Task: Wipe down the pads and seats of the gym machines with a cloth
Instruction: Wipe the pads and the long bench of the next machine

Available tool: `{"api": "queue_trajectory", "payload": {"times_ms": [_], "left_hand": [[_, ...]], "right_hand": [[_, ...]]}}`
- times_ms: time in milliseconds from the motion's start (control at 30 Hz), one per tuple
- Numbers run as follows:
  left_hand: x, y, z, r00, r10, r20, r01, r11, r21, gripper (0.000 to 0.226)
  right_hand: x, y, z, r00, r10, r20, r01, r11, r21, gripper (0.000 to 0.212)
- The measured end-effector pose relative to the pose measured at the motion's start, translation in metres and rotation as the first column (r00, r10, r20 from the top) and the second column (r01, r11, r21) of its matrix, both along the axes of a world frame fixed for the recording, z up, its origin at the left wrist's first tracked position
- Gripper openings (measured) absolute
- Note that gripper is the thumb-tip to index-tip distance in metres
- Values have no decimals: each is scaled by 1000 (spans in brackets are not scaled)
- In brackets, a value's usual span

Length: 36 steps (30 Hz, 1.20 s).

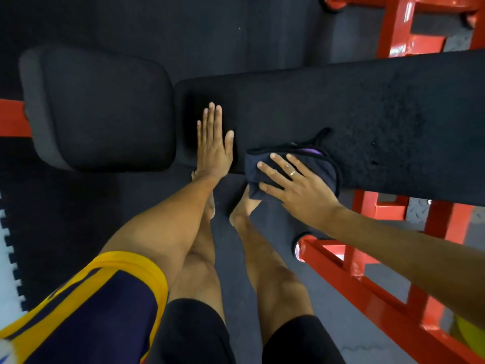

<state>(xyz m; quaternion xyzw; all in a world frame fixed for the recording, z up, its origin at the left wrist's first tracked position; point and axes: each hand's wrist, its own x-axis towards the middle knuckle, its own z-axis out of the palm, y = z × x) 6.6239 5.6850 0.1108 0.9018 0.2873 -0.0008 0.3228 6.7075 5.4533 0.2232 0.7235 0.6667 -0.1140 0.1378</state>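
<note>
At the far left, the square seat pad (pixel 99 109) is sitting on its red frame (pixel 13 118), apart from the long back pad (pixel 341 106) across a narrow gap, and nothing is touching it.

The left hand (pixel 214 145) is lying flat on the left end of the long pad, fingers straight and close together, holding nothing and seemingly bracing the person's weight.

Just to its right, the dark cloth (pixel 262 169) is lying bunched on the near edge of that pad, with part of it drooping over the side. The right hand (pixel 296 185) is pressing down on it with spread, nearly straight fingers. It is pushing the cloth rather than gripping it.

Farther right, the pad's surface is looking rough and flaky (pixel 393 122), and more red frame (pixel 367 292) is running below it.

The likeliest slip, in my judgement, is the cloth sliding off the near edge. It is pinned only by downward pressure, so a stroke towards the person could drag it to the floor.

A stroke to the left would be running into the bracing hand and leaving that end unwiped.

A stroke to the right would be crossing the worn patch. That could snag the fabric or pull loose crumbs across the cleaned area.

The seat pad could also be missed.
</note>
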Motion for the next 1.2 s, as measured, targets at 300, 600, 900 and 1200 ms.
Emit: {"api": "queue_trajectory", "payload": {"times_ms": [300,600,900,1200], "left_hand": [[-1,4,-3,1000,-10,4,10,999,-32,60],[3,-3,11,994,-18,-104,14,999,-44,62],[2,-7,14,996,-31,-89,30,999,-9,60],[9,-25,25,998,0,-62,-3,999,-48,60]], "right_hand": [[-25,47,-30,971,179,159,-156,977,-142,40],[32,-18,16,933,322,163,-301,943,-140,58],[48,19,22,997,-33,72,29,998,51,60],[45,14,24,992,-119,43,118,992,35,57]]}}
